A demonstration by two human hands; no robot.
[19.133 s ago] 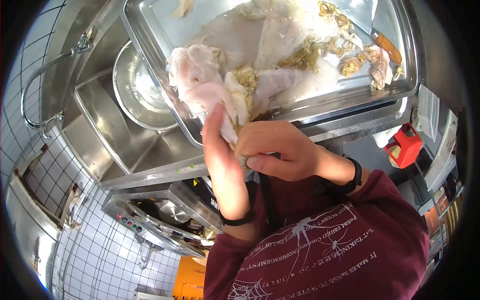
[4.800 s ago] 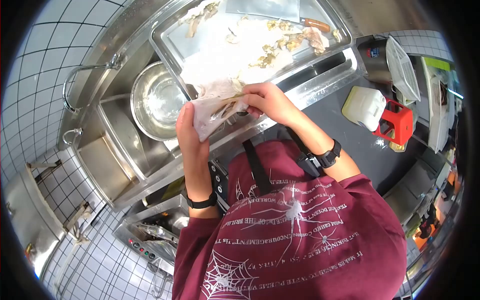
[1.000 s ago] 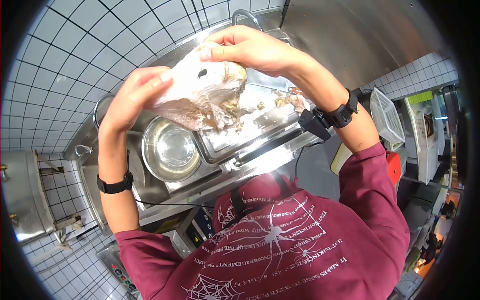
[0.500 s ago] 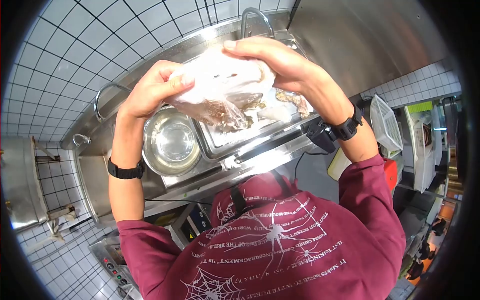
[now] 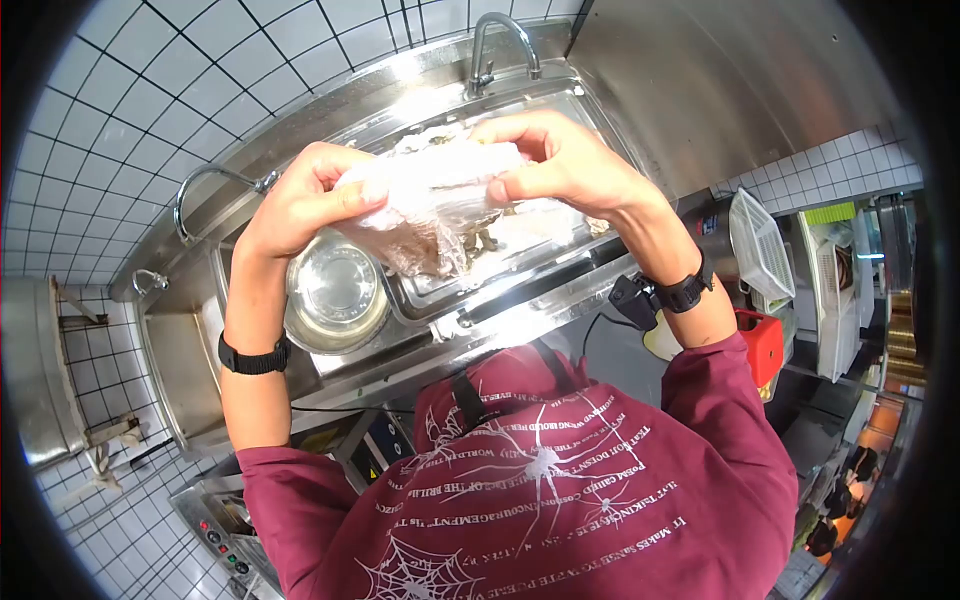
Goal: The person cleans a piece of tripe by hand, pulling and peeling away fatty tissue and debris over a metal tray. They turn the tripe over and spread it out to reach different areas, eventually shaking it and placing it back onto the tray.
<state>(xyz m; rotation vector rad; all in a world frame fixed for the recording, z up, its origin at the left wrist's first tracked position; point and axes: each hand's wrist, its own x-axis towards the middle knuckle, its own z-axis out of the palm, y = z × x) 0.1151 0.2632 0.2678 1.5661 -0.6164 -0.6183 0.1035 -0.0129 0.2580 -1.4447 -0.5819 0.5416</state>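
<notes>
A crinkled clear plastic bag (image 5: 430,200) is stretched between my two hands over the sink area, partly washed out by glare. My left hand (image 5: 318,205) grips its left end, thumb on top. At the right end, my right hand (image 5: 560,165) pinches the bag between thumb and fingers. Beneath it lies a metal tray (image 5: 515,268) with pale and brownish pieces on it, too bright and covered to name. A round metal bowl (image 5: 337,292) stands left of the tray, below my left hand; its inside looks shiny, perhaps wet.
Curved faucets rise behind the tray (image 5: 478,55) and at the left (image 5: 182,205). A sink basin (image 5: 185,350) lies left of the bowl. White plastic baskets (image 5: 760,245) and a red container (image 5: 762,345) are at the right. A strapped device (image 5: 635,298) hangs by my right wrist.
My right hand has come down and toward me, its thumb now on the near side of the bag. The bag is more bunched and lower, showing more of the tray behind it.
</notes>
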